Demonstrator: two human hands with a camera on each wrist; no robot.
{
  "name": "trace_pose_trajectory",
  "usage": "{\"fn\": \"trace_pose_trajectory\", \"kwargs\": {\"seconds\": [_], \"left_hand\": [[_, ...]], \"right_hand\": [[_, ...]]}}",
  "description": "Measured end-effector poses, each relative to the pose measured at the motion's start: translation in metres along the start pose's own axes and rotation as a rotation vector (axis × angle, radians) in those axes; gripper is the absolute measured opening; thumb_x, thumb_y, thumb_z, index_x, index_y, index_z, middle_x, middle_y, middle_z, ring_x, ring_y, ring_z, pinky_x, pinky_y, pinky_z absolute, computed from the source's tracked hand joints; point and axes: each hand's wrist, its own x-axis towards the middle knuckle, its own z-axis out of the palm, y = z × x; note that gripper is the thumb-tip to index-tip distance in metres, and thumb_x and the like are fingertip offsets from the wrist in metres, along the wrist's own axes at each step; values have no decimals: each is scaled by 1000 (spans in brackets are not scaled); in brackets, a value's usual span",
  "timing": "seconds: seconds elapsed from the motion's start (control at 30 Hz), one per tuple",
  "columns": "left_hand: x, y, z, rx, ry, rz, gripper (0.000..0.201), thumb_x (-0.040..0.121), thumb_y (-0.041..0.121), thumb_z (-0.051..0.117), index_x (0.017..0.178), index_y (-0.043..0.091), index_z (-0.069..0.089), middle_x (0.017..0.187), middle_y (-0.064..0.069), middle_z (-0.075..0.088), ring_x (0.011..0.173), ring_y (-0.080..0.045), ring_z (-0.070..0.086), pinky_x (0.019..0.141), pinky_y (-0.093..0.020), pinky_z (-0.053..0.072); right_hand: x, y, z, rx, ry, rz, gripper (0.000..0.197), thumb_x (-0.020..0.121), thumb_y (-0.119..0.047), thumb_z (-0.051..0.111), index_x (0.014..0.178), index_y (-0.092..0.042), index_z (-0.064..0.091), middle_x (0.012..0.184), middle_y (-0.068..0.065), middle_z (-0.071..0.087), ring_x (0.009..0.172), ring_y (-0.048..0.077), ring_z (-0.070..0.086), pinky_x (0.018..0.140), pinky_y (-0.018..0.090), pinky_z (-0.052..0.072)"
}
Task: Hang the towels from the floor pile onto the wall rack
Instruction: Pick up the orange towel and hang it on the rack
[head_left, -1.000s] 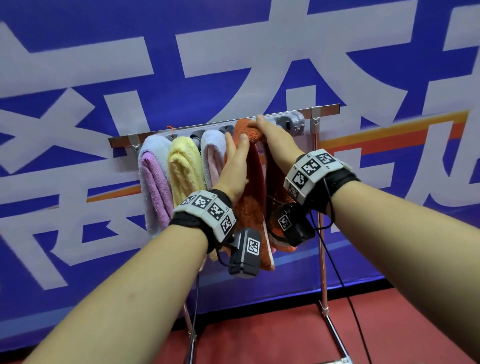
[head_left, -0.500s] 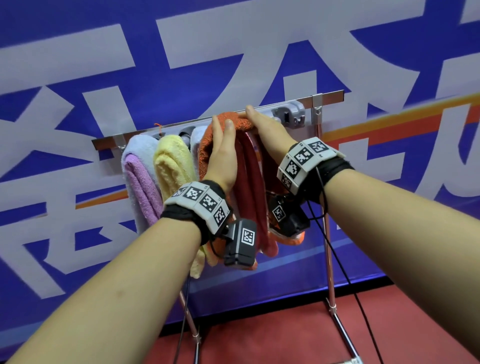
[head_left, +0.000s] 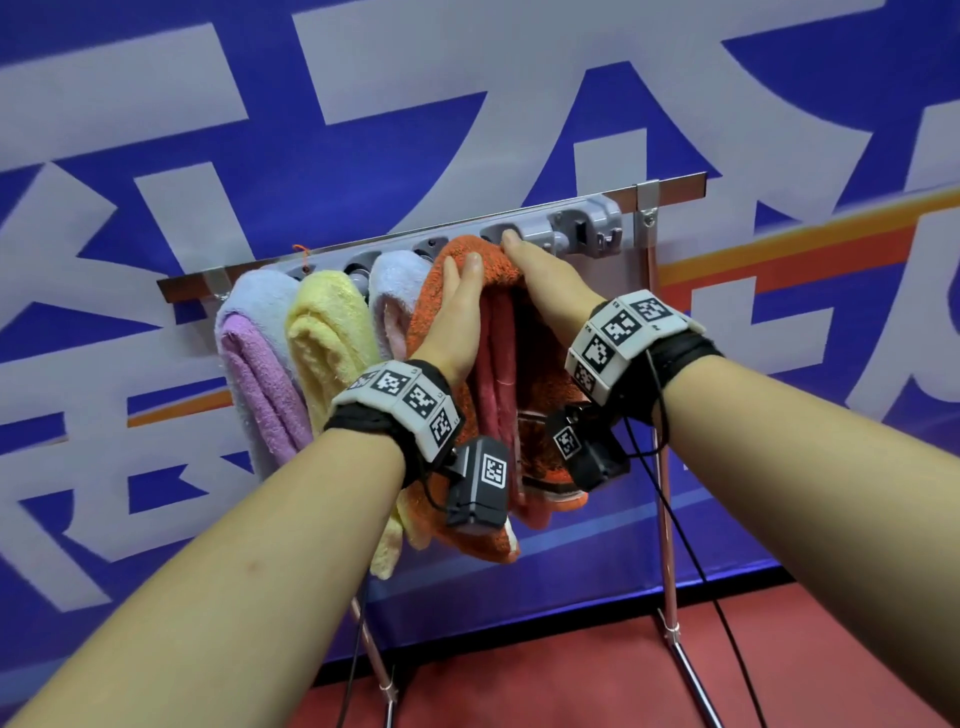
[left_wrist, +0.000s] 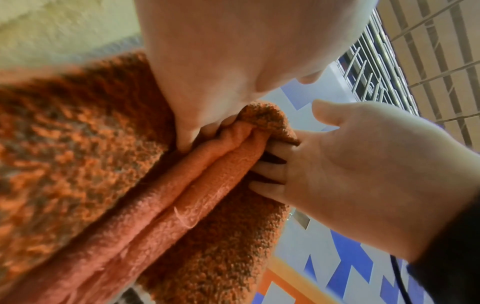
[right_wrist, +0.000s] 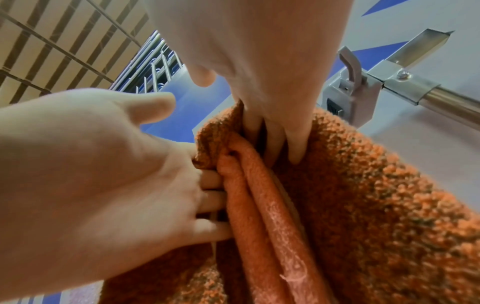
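Note:
An orange towel (head_left: 428, 317) hangs folded over the grey holder strip (head_left: 571, 228) of the rack, fourth from the left. My left hand (head_left: 460, 306) grips its top fold from the left, fingers tucked into the fold (right_wrist: 207, 195) and thumb on top. From the right, my right hand (head_left: 545, 280) grips the same fold, with its fingers pushed down into the towel (right_wrist: 285, 142) and its thumb near the strip. A lavender-pink towel (head_left: 254, 364), a yellow towel (head_left: 327, 343) and another lavender towel (head_left: 395, 291) hang to the left.
One grey end clip (head_left: 592, 223) at the right of the strip holds nothing. The rack's metal bar (head_left: 675, 184) rests on thin metal legs (head_left: 665, 519) standing on red floor (head_left: 571, 691) before a blue and white banner wall (head_left: 467, 130). The floor pile is out of view.
Both hands have shifted the orange towel's top fold to the right along the strip, off the third towel, which shows again. Both hands still hold the fold.

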Motion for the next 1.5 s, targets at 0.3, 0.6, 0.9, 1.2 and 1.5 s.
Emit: {"fn": "trace_pose_trajectory", "kwargs": {"seconds": [0.3, 0.6, 0.9, 1.2, 1.5], "left_hand": [[14, -7, 4, 97, 58, -69, 107, 60, 85, 44, 150, 40, 7, 153, 4, 33, 135, -16, 41, 114, -43, 28], [-31, 6, 2, 401, -13, -325, 76, 85, 78, 21, 146, 31, 20, 100, -20, 69, 84, -29, 71, 72, -39, 57], [-57, -24, -15, 788, 127, -37, 69, 91, 67, 18, 140, 26, 45, 144, -2, 47, 134, -23, 40, 112, -37, 28], [-82, -39, -11, 577, 49, -39, 62, 101, 49, 23, 153, 22, 2, 160, 3, 9, 145, -10, 11, 106, -17, 6], [-73, -51, -15, 534, 55, -90, 77, 97, 51, 39, 149, 32, -15, 156, -4, 25, 141, -16, 27, 107, -24, 16]], "right_hand": [[7, 20, -10, -25, -38, 101, 64, 87, -60, 42, 133, -18, 54, 139, 3, 53, 129, 14, 47, 115, 40, 30], [-13, 27, -19, -6, -14, 252, 42, 100, -47, 32, 107, -15, 57, 96, 4, 66, 93, 16, 62, 79, 25, 50], [-33, 40, -17, -44, 34, 309, 56, 96, -61, 27, 134, -24, 44, 124, -3, 49, 64, 16, 58, 55, 26, 44], [-43, 58, 8, 208, -28, 320, 62, 97, -55, 35, 150, -35, 11, 159, 4, 14, 97, 33, 66, 98, 45, 49], [-31, 72, 18, 227, 121, 297, 77, 71, -69, 44, 138, -30, 43, 136, -5, 53, 120, 21, 54, 99, 43, 46]]}}
